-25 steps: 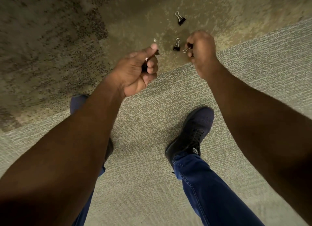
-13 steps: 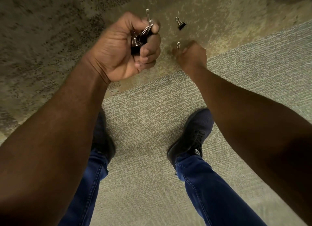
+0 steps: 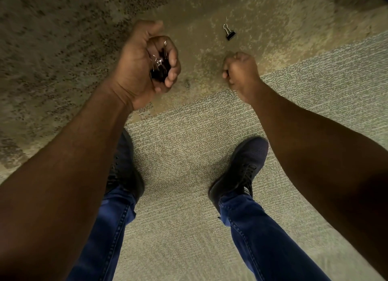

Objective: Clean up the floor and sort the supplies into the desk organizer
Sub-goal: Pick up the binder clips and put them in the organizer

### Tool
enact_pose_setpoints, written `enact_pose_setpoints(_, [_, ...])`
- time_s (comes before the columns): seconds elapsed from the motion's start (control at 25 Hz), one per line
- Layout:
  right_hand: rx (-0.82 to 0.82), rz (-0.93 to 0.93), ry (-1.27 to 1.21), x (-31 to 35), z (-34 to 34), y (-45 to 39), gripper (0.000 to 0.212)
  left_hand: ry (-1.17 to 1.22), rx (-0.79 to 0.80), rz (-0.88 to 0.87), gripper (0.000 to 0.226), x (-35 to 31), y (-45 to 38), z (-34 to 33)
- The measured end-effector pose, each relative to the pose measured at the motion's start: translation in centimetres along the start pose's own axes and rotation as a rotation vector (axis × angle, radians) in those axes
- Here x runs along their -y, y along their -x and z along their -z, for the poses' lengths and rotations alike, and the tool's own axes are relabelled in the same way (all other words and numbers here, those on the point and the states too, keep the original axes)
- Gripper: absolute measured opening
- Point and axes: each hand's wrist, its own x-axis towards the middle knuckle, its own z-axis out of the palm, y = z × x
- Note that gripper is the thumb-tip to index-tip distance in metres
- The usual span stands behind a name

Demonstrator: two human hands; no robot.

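Note:
My left hand [image 3: 144,66] is cupped, palm turned up, and holds several black binder clips [image 3: 160,65] with silver wire handles. My right hand [image 3: 241,70] is curled into a tight fist low over the carpet, and whatever it holds is hidden inside. One black binder clip [image 3: 230,34] lies alone on the brown carpet, a short way beyond my right fist. The desk organizer is out of view.
I am bent over the floor. My dark shoes, the left shoe [image 3: 126,171] and the right shoe [image 3: 241,171], stand on a pale grey-green carpet tile [image 3: 184,150]. A mottled brown carpet [image 3: 63,39] covers the floor beyond the seam.
The clip on the carpet beside my right hand is gone, and that hand has closed into a fist. My left hand rose and turned palm-up, cupping its clips.

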Motion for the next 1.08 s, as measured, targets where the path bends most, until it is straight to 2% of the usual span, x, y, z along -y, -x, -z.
enact_pose_setpoints(0.12, [-0.08,0.111,-0.02,1.6,0.1,-0.6,0.015,-0.097,-0.265,0.071,0.044,1.3,-0.6,0.1])
enact_pose_setpoints(0.24, [-0.236,0.406,0.358,2.5,0.2,-1.3,0.017,-0.152,-0.389,0.139,0.042,2.6,-0.9,0.1])
enact_pose_setpoints(0.32, [-0.325,0.474,0.508,2.8,0.2,-2.2,0.016,-0.149,-0.387,0.177,0.042,3.3,-0.9,0.1])
enact_pose_setpoints(0.44, [-0.383,0.434,0.557,3.1,-0.1,-3.7,0.017,-0.168,-0.353,0.205,0.041,3.8,-0.9,0.3])
enact_pose_setpoints(0.6, [-0.342,0.416,0.697,3.0,-0.3,-4.8,0.029,-0.177,-0.356,0.195,0.041,4.0,-0.8,0.5])
enact_pose_setpoints(0.72, [-0.301,0.414,0.719,3.1,-0.7,-4.0,0.017,-0.191,-0.361,0.184,0.041,3.9,-0.4,0.4])
enact_pose_setpoints(0.8, [-0.243,0.348,0.524,3.4,-0.8,-2.3,0.007,-0.182,-0.372,0.183,0.041,3.8,0.0,0.0])
enact_pose_setpoints(0.96, [0.084,0.175,-0.099,3.9,-0.4,4.6,0.002,-0.142,-0.372,0.163,0.039,2.6,2.4,-1.7])
enact_pose_setpoints(1.08, [0.212,0.144,-0.291,5.1,1.1,10.6,0.013,-0.099,-0.369,0.139,0.038,0.3,5.1,-3.5])
